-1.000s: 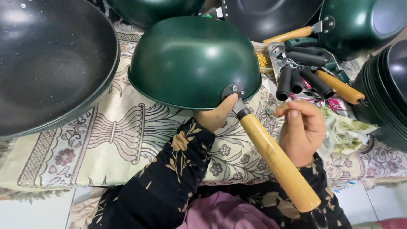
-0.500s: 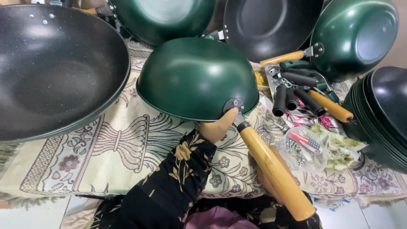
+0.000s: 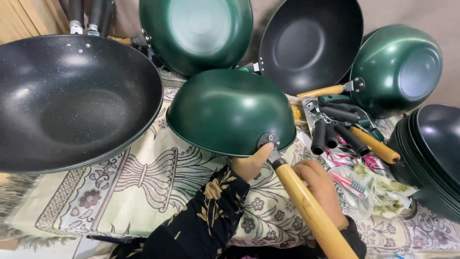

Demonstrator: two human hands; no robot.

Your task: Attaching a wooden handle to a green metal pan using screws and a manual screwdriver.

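Head view: green wok (image 3: 225, 108) noted dome-up over patterned cloth (image 3: 143, 182), wooden handle (image 3: 311, 216) angled toward wearer, left hand (image 3: 249, 163) pressed at bracket, right hand (image 3: 321, 189) curled loosely alongside handle.

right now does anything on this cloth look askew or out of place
Nothing looks damaged or spilled. The green wok lies upside down, propped by the left hand while the right hand grips its wooden handle. Loose black handles and plastic packets lie jumbled beside it.
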